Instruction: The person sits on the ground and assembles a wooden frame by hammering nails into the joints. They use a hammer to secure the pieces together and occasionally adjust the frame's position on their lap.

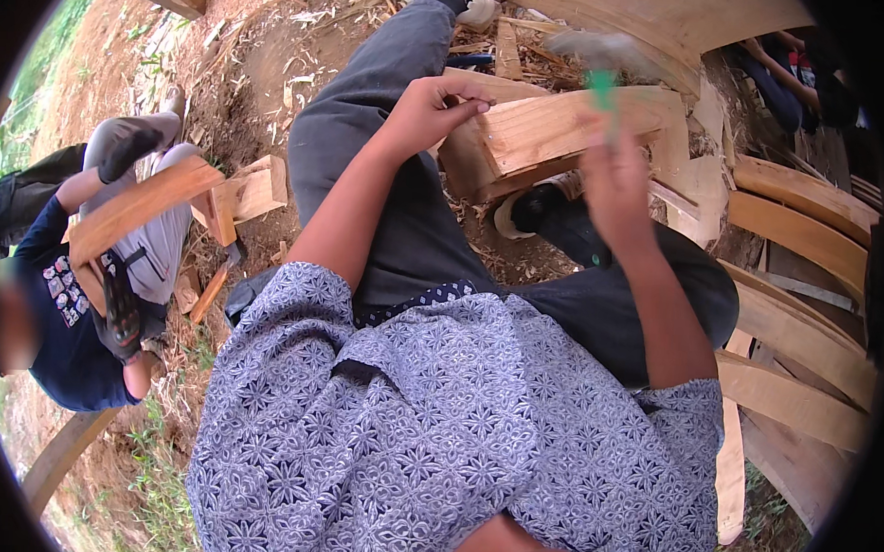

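Observation:
My left hand (430,118) rests at the left end of a pale wooden block (554,129) between my legs. Its thumb and finger are pinched together over the block's edge; whatever they hold is too small to make out. My right hand (615,190) is closed around a green-handled tool (602,84), raised over the block's right part. The tool's grey head is smeared by motion, so its exact kind is unclear. Beneath the block, a darker wooden side (468,165) faces me.
Curved wooden planks (804,230) are stacked at the right. A large board (656,16) spans the top. Wood chips (260,51) litter the earth. At the left, a seated person (81,293) has a wooden beam (143,202) across them; another person (785,74) sits at far right.

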A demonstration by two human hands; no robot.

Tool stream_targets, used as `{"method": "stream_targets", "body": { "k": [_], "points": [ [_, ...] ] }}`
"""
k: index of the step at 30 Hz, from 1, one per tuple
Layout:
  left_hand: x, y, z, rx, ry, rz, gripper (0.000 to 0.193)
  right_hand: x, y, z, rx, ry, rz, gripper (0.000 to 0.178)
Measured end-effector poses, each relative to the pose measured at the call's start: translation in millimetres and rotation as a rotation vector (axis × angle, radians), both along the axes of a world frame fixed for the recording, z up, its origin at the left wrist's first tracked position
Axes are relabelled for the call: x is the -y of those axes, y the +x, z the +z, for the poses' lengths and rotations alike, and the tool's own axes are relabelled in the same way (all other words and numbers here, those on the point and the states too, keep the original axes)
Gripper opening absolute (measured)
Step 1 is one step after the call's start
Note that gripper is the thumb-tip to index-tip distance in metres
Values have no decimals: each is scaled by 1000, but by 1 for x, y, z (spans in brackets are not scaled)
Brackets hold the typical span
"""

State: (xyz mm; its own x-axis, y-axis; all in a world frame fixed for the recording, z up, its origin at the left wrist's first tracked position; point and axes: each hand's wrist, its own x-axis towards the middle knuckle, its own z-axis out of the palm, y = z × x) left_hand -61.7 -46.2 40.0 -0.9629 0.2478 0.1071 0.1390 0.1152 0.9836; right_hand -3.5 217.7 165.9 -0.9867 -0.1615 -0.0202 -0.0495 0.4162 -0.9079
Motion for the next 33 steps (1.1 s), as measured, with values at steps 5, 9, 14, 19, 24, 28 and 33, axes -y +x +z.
{"method": "stream_targets", "body": {
  "k": [5,9,14,19,24,28,33],
  "points": [
    [0,2,0,17,23,-1,18,-1,-4,-6,104,98,133,32],
    [3,3,-1,34,23,-7,17,6,1,19,133,-203,-57,33],
    [1,3,6,110,72,-64,16,-1,0,-24,64,252,205,36],
    [2,5,-4,126,129,-57,16,-1,-6,14,241,-52,-55,36],
    [0,2,-6,166,181,-91,14,7,5,-26,-49,185,91,35],
    [1,4,-9,153,205,-57,17,6,-7,2,147,161,102,35],
    [1,2,-9,165,214,-72,15,8,-1,-1,-25,-12,-52,31]
  ]
}}
